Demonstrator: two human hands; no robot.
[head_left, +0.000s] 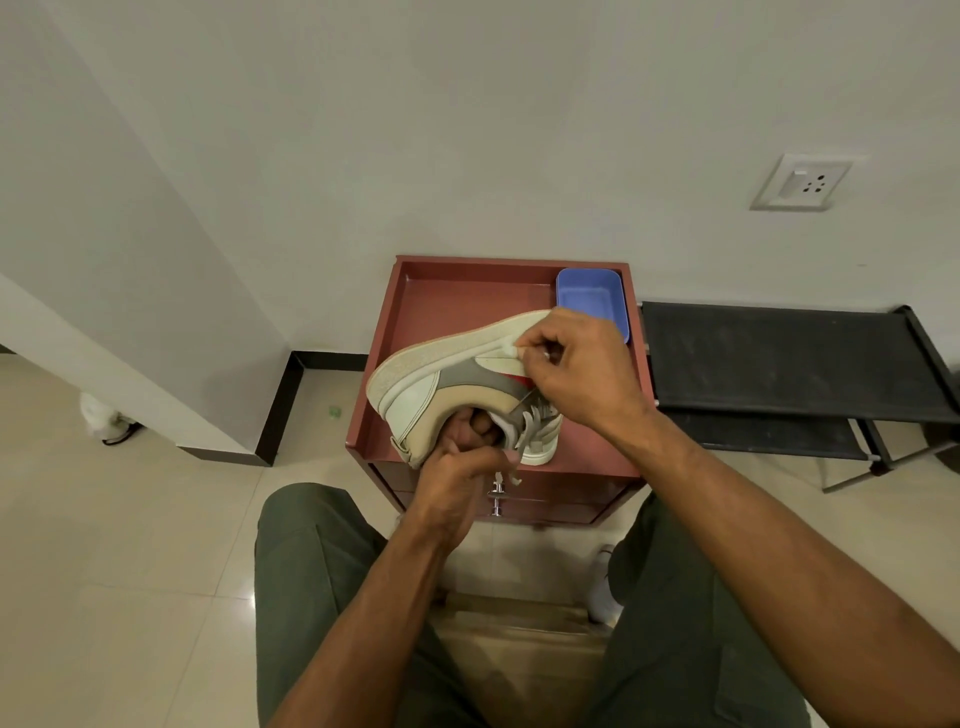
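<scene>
A cream, tan and grey sneaker (447, 374) is held on its side above a red-brown cabinet top (467, 296), sole turned up and away from me. My left hand (457, 478) has its fingers inside the shoe's opening and grips the collar. My right hand (576, 369) is curled over the toe end and holds it by the sole edge. Grey laces (524, 426) hang loose between the two hands.
A blue plastic tray (592, 301) sits at the cabinet's back right corner. A black folding rack (789, 358) stands to the right against the white wall. My knees in green trousers flank the cabinet; a wall socket (802, 182) is up right.
</scene>
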